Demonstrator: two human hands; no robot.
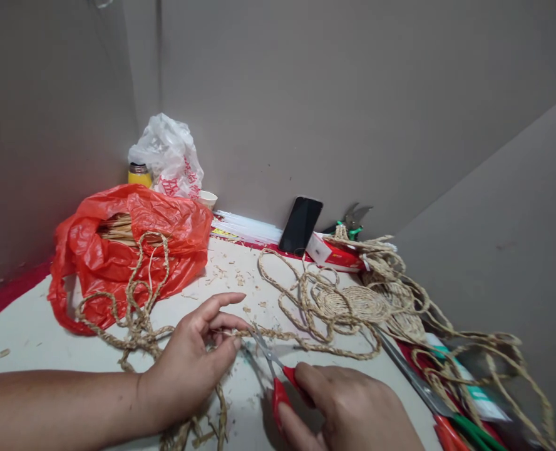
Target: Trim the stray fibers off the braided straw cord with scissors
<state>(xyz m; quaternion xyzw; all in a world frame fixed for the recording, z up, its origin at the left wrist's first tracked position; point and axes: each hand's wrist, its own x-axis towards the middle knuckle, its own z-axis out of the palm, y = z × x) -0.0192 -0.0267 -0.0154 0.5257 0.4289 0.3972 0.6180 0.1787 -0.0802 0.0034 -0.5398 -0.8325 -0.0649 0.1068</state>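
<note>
Between thumb and fingers, my left hand pinches a braided straw rope in the middle of the table, its index finger stretched out above. My right hand grips a pair of scissors by the red handles. The scissor blades are parted a little and their tips lie at the rope, right beside my left fingertips. From there the rope runs right into a loose tangle. More braided rope lies in loops left of my left hand, and some hangs below it.
A red plastic bag with straw stands at left, before a white bag, yellow jar and cup. A phone leans on the wall. Coiled woven pieces, pruning shears and larger scissors lie right.
</note>
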